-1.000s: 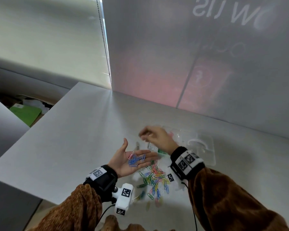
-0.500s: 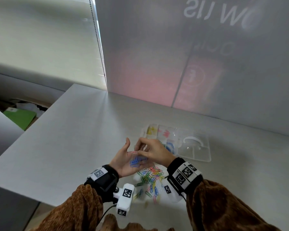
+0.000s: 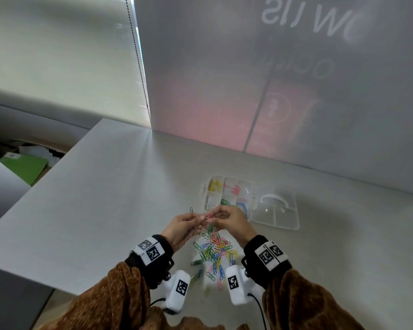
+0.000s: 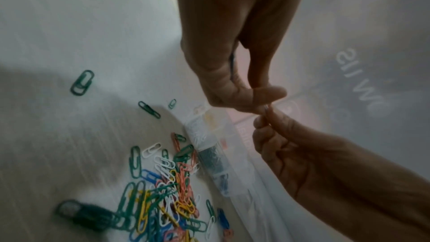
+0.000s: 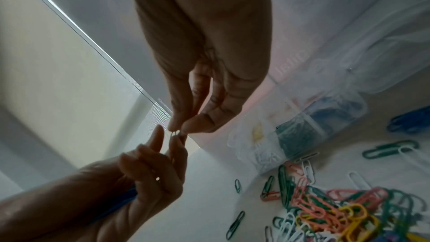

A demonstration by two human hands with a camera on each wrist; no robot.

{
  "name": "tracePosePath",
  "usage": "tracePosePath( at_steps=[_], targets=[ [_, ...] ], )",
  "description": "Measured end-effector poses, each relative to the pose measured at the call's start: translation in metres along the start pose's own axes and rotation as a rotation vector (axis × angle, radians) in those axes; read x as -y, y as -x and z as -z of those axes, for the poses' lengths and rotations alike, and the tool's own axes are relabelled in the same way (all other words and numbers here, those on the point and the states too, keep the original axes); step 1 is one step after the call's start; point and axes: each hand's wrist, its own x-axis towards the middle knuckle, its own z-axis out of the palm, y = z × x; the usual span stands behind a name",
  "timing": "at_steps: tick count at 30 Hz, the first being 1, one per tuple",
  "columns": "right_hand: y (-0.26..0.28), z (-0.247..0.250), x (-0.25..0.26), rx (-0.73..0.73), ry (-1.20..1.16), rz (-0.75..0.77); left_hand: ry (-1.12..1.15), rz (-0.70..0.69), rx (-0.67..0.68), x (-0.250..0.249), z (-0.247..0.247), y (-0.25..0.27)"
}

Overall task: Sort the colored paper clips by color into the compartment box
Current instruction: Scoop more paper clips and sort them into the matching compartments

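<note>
Blue clips that lay in the flat left hand (image 3: 181, 226) a second ago are now enclosed. Left-wrist view: both grips pinch one small clip (image 4: 266, 110), colour unclear. Right-wrist view: right hand (image 5: 197, 113) above; compartment box (image 5: 321, 126) beside, pile (image 5: 325, 209) on desk below. Likely untangling.

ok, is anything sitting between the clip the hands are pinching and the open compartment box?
Nothing visible blocks it. The right hand and left hand pinch a clip just short of the compartment box, whose lid is open.
</note>
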Motion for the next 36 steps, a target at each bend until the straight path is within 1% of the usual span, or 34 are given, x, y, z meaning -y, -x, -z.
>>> tracePosePath(
  at_steps=[3,5,7,10,13,15,16,18,20,22,24,26,27,28,30,31,32,33,35,36],
  targets=[
    [0.0,-0.001,-0.001,0.007,-0.038,-0.013,-0.11,-0.076,-0.024,-0.001,-0.006,0.0],
    [-0.001,-0.001,-0.003,0.006,-0.1,-0.035,-0.141,-0.097,-0.028,-0.002,-0.008,0.0],
    [-0.002,-0.001,-0.006,-0.03,-0.242,-0.087,-0.124,-0.076,-0.044,-0.004,-0.006,0.0],
    [-0.002,0.004,-0.012,-0.089,-0.506,-0.14,-0.005,0.011,-0.069,-0.004,0.004,-0.003],
    [-0.003,0.01,-0.016,-0.094,-0.604,-0.211,0.086,0.066,-0.081,-0.002,0.009,-0.003],
    [-0.004,0.009,-0.015,-0.038,-0.563,-0.261,0.096,0.087,-0.067,-0.001,0.008,-0.002],
    [-0.004,0.007,-0.014,0.004,-0.51,-0.262,0.095,0.098,-0.059,0.0,0.007,-0.002],
    [-0.003,0.003,-0.01,0.061,-0.321,-0.204,0.098,0.111,-0.051,0.002,0.006,-0.003],
    [-0.005,-0.001,-0.007,0.055,-0.078,-0.117,0.122,0.116,-0.049,0.003,0.006,-0.005],
    [-0.011,-0.003,-0.002,-0.033,0.104,-0.049,0.184,0.125,-0.037,0.002,0.007,-0.007],
    [-0.024,-0.003,0.002,-0.19,0.242,-0.001,0.295,0.155,-0.014,0.0,0.009,-0.007],
    [-0.039,-0.001,0.004,-0.344,0.345,0.025,0.358,0.174,0.013,-0.001,0.012,-0.006],
    [-0.047,0.001,0.004,-0.366,0.368,0.014,0.366,0.178,0.028,-0.001,0.012,-0.005],
    [-0.054,0.002,0.004,-0.339,0.383,-0.021,0.373,0.182,0.046,-0.002,0.012,-0.002],
    [-0.065,0.006,0.0,-0.221,0.364,-0.124,0.418,0.203,0.083,-0.002,0.014,0.0],
    [-0.068,0.009,0.001,-0.191,0.313,-0.173,0.455,0.216,0.1,-0.003,0.015,0.001],
    [-0.072,0.014,0.0,-0.194,0.244,-0.214,0.494,0.233,0.119,-0.003,0.017,0.001],
    [-0.077,0.02,-0.001,-0.229,0.19,-0.234,0.537,0.251,0.148,-0.003,0.02,0.002],
    [-0.095,0.038,-0.004,-0.331,0.203,-0.233,0.618,0.283,0.23,-0.005,0.023,0.004],
    [-0.103,0.046,-0.003,-0.356,0.254,-0.235,0.646,0.297,0.278,-0.006,0.024,0.004]
  ],
)
